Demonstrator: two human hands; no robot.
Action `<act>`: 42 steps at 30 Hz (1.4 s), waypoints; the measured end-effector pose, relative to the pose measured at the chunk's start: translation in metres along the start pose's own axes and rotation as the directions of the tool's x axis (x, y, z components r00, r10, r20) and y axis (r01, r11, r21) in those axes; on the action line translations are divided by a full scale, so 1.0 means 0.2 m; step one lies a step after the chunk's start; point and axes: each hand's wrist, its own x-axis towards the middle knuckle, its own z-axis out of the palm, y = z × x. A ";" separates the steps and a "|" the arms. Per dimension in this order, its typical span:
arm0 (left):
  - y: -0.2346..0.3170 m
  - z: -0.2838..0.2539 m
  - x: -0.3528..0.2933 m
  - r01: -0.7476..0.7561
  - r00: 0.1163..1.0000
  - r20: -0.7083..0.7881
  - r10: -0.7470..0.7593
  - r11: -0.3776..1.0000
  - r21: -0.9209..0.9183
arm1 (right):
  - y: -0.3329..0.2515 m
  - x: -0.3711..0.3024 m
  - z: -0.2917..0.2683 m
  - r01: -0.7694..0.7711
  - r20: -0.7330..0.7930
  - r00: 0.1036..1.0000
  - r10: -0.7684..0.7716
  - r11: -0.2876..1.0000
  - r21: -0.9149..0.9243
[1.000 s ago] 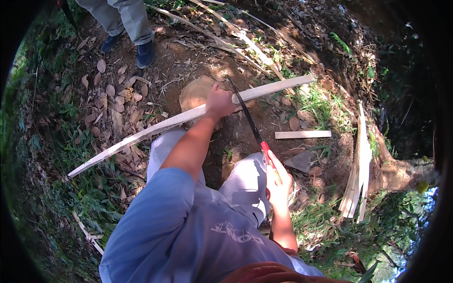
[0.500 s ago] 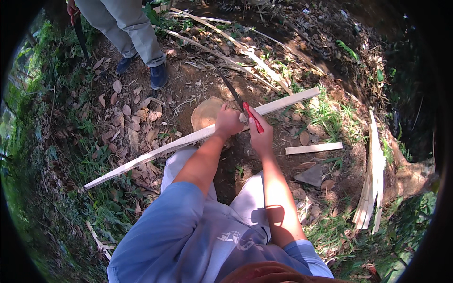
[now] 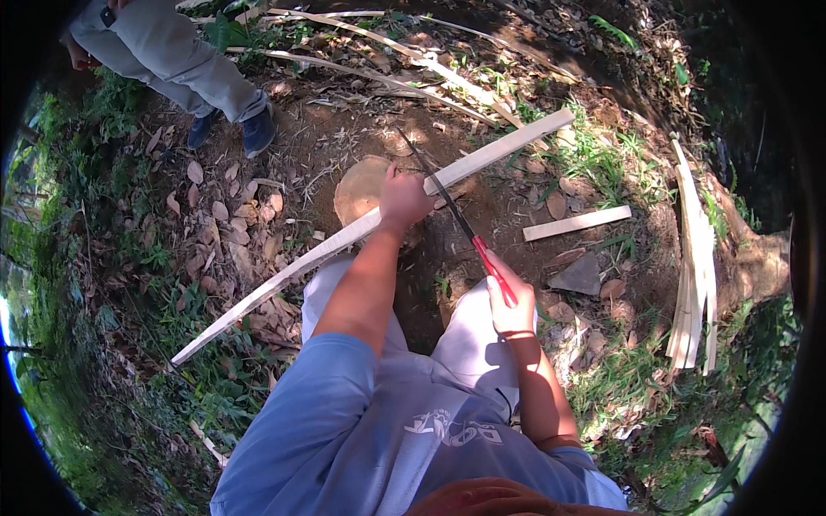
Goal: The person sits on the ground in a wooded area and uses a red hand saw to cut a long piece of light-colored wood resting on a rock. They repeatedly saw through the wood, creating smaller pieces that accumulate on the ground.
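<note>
A long pale wooden strip [image 3: 503, 156] slants across in front of me, passing over the near edge of a round cut stump [image 3: 359, 185]. My left hand [image 3: 405, 199] is closed around the strip beside the stump. In my right hand [image 3: 510, 301] is the red handle of a pruning saw [image 3: 458, 213], gripped near my right knee. The saw's dark, slim blade lies across the strip just right of my left hand. Whether its teeth sit inside a cut is too small to tell.
A short wooden piece [image 3: 576, 224] and a flat grey stone [image 3: 578, 275] lie at right. Beyond them rests a bundle of pale strips [image 3: 691, 267]. More long strips [image 3: 447, 73] lie at the back. Another person [image 3: 176, 56] stands far left, on leaf-strewn ground.
My right hand has pulled the saw back toward me and to the right, so its blade now crosses the strip. My left hand keeps its hold. The other person's legs appear farther left.
</note>
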 end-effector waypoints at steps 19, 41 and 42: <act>0.03 -0.03 0.01 0.000 1.000 0.016 -0.001 1.000 0.021 | 0.05 0.62 0.41 0.158 -0.055 0.987 -0.150 0.968 0.198; 0.04 -0.09 -0.02 0.019 0.991 0.133 -0.022 1.000 0.024 | 0.05 0.09 0.16 0.090 -0.051 0.995 -0.086 0.992 0.085; 0.00 -0.07 -0.04 0.039 0.992 0.119 -0.044 0.998 0.048 | -0.12 0.00 0.08 -0.101 0.035 0.995 0.096 0.981 0.166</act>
